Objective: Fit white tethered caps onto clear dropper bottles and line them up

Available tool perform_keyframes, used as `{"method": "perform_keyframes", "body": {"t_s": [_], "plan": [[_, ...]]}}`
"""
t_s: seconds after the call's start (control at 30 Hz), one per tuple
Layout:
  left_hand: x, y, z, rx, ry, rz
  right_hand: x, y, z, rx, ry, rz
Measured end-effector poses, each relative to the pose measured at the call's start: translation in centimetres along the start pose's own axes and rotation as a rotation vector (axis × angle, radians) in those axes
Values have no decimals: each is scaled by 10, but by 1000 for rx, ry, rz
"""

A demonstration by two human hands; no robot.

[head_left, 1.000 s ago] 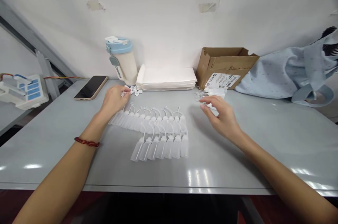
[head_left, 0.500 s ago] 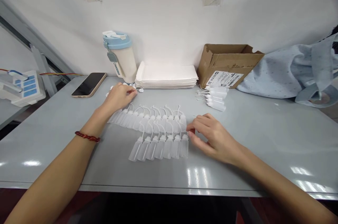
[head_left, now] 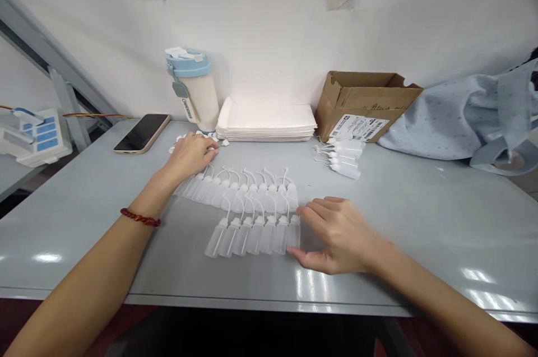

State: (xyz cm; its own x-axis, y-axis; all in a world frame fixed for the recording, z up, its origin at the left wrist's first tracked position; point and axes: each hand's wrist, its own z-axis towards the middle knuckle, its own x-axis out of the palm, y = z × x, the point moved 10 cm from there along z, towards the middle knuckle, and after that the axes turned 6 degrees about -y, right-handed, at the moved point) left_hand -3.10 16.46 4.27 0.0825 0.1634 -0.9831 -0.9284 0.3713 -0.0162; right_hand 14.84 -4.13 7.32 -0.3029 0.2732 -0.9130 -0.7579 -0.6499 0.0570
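Observation:
Two rows of small translucent squeeze bottles lie on the grey table, each with a white cap and thin strap; the front row has several bottles, the back row is behind it. My right hand is at the right end of the front row. Its thumb and index finger are spread along the end bottle, thumb near the base and index near the neck. At the back left, my left hand rests with curled fingers over a cluster of small white caps; what its fingertips hold is hidden.
A phone lies at the left, beside a cream tumbler with a blue lid. Stacked white envelopes stand by the wall. Right of them are a cardboard box, more small bottles and a pale blue bag.
My right hand has moved slightly down toward me, and its thumb has spread away from the index finger to the bottle's base. My left hand stays nearly in place.

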Motion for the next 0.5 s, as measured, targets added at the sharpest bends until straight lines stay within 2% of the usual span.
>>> {"method": "perform_keyframes", "body": {"t_s": [0.23,0.5], "plan": [[0,-1,-2,12,-17,-28,7,3,-1,-5,83,-23],[2,0,1,25,-36,-88,25,-8,-4,96,309,5]]}}
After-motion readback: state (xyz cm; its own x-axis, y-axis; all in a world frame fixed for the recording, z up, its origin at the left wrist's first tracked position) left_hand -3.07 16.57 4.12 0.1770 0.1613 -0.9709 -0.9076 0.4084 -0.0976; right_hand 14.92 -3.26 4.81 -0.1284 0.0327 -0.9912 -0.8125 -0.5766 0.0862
